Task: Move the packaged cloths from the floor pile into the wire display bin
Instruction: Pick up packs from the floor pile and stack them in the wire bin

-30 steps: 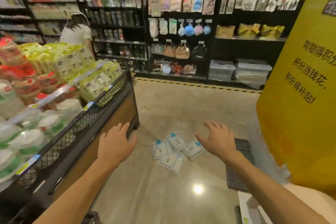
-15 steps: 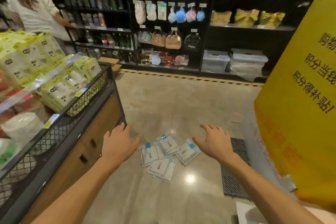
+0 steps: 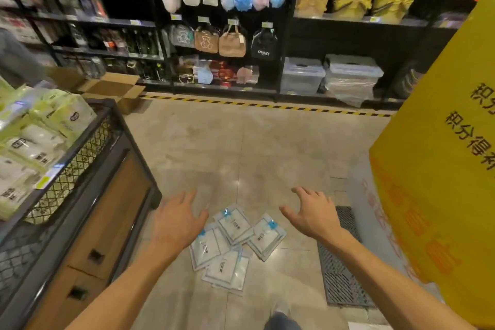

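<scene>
Yellow sign [image 3: 439,169] filling right edge of frame. Wire bin [image 3: 88,147] on wooden cabinet at left edge, stacked with green-and-white packs [image 3: 40,128]. Floor grate [image 3: 340,276] at lower right. Packaged cloths [image 3: 233,244] in loose overlapping pile on floor, lower centre. Left hand [image 3: 175,218] at pile's left edge, fingers spread, holding nothing. Right hand [image 3: 312,213] at pile's upper right, fingers spread and relaxed, holding nothing.

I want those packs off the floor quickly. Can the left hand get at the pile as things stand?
Probably yes. The left hand is open, just left of the packaged cloths on the floor, with nothing between them. How far above them it hangs is unclear.
</scene>
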Available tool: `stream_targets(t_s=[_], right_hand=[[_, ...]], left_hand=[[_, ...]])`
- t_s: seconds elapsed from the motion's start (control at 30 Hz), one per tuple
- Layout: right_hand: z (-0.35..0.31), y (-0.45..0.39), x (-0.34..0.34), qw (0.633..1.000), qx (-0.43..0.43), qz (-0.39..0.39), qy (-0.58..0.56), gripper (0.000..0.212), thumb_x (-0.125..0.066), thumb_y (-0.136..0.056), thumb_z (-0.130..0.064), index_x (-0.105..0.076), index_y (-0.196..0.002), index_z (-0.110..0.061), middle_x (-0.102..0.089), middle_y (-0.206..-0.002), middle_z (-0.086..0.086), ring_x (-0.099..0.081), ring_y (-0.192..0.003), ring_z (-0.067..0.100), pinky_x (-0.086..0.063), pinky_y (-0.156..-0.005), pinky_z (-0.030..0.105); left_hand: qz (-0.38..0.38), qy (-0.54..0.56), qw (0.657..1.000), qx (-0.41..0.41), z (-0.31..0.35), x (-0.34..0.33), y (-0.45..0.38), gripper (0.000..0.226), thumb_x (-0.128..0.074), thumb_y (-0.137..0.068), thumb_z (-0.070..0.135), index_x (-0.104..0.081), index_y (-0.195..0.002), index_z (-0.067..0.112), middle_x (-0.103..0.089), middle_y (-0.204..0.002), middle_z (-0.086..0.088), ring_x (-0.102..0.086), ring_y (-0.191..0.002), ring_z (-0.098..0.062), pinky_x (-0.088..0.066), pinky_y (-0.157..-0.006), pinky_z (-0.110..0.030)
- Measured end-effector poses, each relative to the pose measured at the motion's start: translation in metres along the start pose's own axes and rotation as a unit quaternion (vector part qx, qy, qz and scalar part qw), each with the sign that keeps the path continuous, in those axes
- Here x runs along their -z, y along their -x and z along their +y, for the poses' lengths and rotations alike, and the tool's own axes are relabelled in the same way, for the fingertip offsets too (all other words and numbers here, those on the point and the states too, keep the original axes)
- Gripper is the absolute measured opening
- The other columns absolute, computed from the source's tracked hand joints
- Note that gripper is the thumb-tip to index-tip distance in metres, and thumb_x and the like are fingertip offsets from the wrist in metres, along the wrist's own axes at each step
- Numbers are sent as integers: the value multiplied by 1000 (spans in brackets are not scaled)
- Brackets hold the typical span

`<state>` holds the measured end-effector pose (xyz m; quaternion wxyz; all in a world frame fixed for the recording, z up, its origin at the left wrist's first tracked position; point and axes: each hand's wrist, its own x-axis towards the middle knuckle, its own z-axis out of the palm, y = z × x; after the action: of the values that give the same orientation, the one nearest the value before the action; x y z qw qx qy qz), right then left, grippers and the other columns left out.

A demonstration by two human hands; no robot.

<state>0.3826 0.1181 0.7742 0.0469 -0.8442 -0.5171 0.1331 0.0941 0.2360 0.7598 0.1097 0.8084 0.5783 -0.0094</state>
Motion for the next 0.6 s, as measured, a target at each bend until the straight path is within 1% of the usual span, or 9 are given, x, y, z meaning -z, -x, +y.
stream_targets(t_s=[0.07,0.1,0.13,0.23,0.37,0.43,0.5,0.53,0.6], right_hand=[[1,-35,-9,1000,16,-15,-11,70,-50,-95,-66,-46,-151,-26,-52,-153,-2,-48,-138,25,-39,-114,49],[1,-55,-14,999,26,-25,-14,69,-50,-95,-65,-45,-152,-25,-51,-153,-1,-48,-138,25,-40,-113,47],[2,-75,-18,999,37,-35,-15,69,-50,-95,-64,-44,-152,-25,-51,-154,-1,-48,-138,26,-41,-112,45],[4,-135,-27,995,76,-58,-11,71,-48,-94,-65,-44,-153,-25,-49,-155,0,-47,-140,25,-39,-114,45],[4,-206,-30,992,109,-69,12,70,-49,-96,-64,-42,-154,-26,-48,-157,-1,-45,-142,25,-37,-116,44],[4,-236,-36,989,119,-83,28,71,-48,-95,-64,-41,-155,-26,-48,-156,-1,-44,-143,26,-37,-116,45],[1,-261,-49,986,128,-98,37,70,-48,-96,-64,-40,-155,-27,-47,-157,-2,-43,-143,27,-36,-117,45],[-1,-272,-58,985,132,-106,44,70,-48,-96,-64,-39,-155,-27,-47,-157,-2,-43,-144,27,-36,-117,45],[-4,-292,-82,981,135,-126,63,71,-47,-96,-64,-38,-156,-27,-44,-159,-1,-41,-145,27,-35,-118,46]], left_hand=[[-14,9,1000,12,2,-8,-27,67,-43,-100,56,-32,-159,26,-47,-155,-2,-49,-138,-25,-37,-113,-43],[-20,10,1000,19,5,-10,-42,67,-42,-101,56,-29,-160,26,-43,-158,-2,-47,-140,-24,-37,-113,-41],[-24,11,999,26,7,-11,-56,68,-38,-101,57,-28,-160,25,-41,-160,-3,-45,-141,-23,-38,-112,-40],[-15,12,998,58,14,-17,-94,83,-18,-89,65,-33,-159,23,-48,-154,-7,-51,-136,-25,-42,-107,-41],[-31,34,992,120,16,-42,-137,79,-25,-92,64,-24,-162,26,-37,-162,-7,-43,-144,-29,-38,-115,-46],[-41,47,988,141,14,-56,-152,80,-25,-90,64,-28,-159,25,-39,-161,-6,-46,-141,-27,-42,-111,-49],[-48,56,985,155,11,-71,-165,73,-34,-94,60,-26,-159,25,-39,-161,-5,-48,-139,-26,-44,-109,-49],[-50,59,984,161,8,-79,-171,71,-37,-98,58,-23,-160,26,-36,-162,-4,-45,-141,-26,-42,-112,-48],[-71,54,979,181,-4,-106,-183,70,-37,-103,55,-14,-162,27,-24,-167,-2,-32,-150,-23,-30,-120,-45]])
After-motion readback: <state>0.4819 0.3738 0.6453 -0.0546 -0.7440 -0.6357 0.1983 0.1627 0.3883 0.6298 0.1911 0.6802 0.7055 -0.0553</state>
